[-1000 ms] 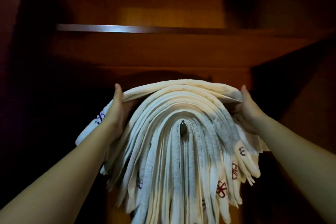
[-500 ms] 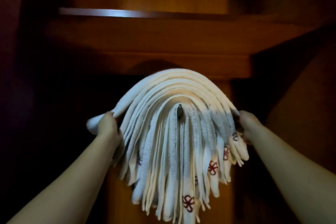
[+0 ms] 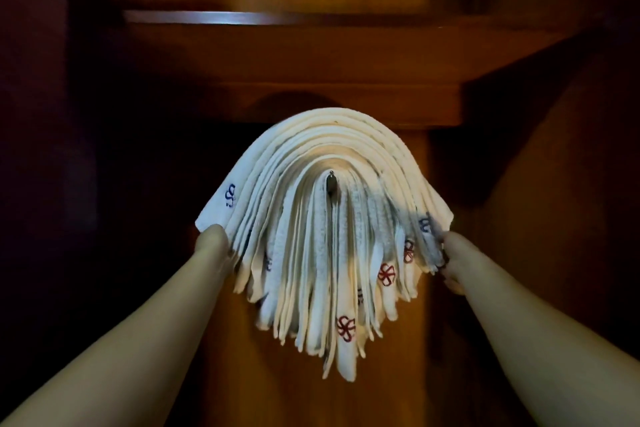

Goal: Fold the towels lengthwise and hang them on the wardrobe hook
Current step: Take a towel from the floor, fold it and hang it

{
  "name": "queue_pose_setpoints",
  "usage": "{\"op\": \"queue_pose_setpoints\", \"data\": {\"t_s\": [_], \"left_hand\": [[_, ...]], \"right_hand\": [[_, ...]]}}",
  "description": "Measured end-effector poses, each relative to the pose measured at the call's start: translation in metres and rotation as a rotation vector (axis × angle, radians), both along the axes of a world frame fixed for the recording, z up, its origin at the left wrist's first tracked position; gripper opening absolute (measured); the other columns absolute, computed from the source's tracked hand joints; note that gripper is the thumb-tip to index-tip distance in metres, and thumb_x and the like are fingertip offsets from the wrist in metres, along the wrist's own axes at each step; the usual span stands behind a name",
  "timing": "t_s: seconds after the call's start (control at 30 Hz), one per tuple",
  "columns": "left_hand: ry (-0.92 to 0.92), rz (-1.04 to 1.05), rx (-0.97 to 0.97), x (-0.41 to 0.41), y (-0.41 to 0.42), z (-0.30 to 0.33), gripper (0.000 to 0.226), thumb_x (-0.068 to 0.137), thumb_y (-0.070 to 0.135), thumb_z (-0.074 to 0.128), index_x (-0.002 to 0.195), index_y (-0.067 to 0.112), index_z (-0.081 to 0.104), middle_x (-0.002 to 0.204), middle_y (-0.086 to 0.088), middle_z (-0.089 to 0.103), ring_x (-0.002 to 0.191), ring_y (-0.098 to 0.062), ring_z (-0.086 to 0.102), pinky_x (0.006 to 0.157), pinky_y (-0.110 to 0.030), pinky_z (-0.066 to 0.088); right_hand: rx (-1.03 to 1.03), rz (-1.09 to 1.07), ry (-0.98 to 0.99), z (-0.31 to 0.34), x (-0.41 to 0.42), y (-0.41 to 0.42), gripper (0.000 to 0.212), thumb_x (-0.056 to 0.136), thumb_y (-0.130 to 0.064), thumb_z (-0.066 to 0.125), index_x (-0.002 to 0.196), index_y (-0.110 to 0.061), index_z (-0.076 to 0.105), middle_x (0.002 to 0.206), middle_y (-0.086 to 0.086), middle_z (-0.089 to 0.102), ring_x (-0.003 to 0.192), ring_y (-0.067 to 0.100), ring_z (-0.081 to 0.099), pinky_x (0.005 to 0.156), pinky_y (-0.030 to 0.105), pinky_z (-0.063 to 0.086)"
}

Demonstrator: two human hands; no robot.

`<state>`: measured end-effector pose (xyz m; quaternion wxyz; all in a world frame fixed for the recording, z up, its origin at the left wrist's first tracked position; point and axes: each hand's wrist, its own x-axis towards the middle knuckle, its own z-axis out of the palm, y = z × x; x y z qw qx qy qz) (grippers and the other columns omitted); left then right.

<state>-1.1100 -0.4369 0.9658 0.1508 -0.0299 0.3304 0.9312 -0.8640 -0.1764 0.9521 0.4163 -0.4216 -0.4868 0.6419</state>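
I face the inside of a dark wooden wardrobe [image 3: 346, 87]. Far and above, a shelf [image 3: 242, 17] runs left to right, its front edge catching a pale streak of light. Below it sits a thick wooden ledge [image 3: 346, 107]. A warm orange glow lights the middle back panel [image 3: 426, 322], while the left and right sides sink into deep shadow.

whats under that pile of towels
The towels drape over a metal hook; only its tip shows. Its mounting is covered. Behind them, a wooden wardrobe panel.
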Motion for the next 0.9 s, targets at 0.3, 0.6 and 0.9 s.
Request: {"op": "queue_pose_setpoints", "data": {"t_s": [0.3, 0.6, 0.9], "left_hand": [[0.388, -0.032, -0.539, 0.081, -0.045, -0.017, 0.021, 0.102, 0.014, 0.044, 0.116, 0.009, 0.059, 0.077, -0.009, 0.051, 0.066, -0.020, 0.048, 0.058, -0.025, 0.038], [1.117, -0.317, -1.162, 0.152, -0.066, -0.112, 0.030, 0.097, 0.034, 0.056, 0.125, 0.026, 0.063, 0.109, 0.008, 0.065, 0.080, -0.006, 0.060, 0.066, -0.023, 0.047], [1.584, -0.728, -1.470, 0.228, -0.110, -0.268, 0.061, 0.095, 0.048, 0.056, 0.150, 0.025, 0.039, 0.156, 0.001, 0.037, 0.140, -0.020, 0.039, 0.110, -0.036, 0.040]], "right_hand": [[0.668, 0.085, -0.497, -0.015, 0.027, -0.052, 0.038, 0.099, -0.046, 0.049, 0.121, -0.019, 0.061, 0.115, 0.001, 0.060, 0.098, 0.024, 0.057, 0.079, 0.030, 0.042], [1.013, 0.265, -0.882, -0.099, 0.097, -0.157, 0.030, 0.099, -0.036, 0.052, 0.119, -0.018, 0.066, 0.120, 0.002, 0.065, 0.103, 0.017, 0.061, 0.088, 0.033, 0.053], [0.725, 0.391, -1.098, -0.286, 0.217, -0.249, 0.057, 0.097, -0.048, 0.053, 0.147, -0.024, 0.042, 0.153, -0.004, 0.039, 0.135, 0.016, 0.044, 0.108, 0.033, 0.040]]}}
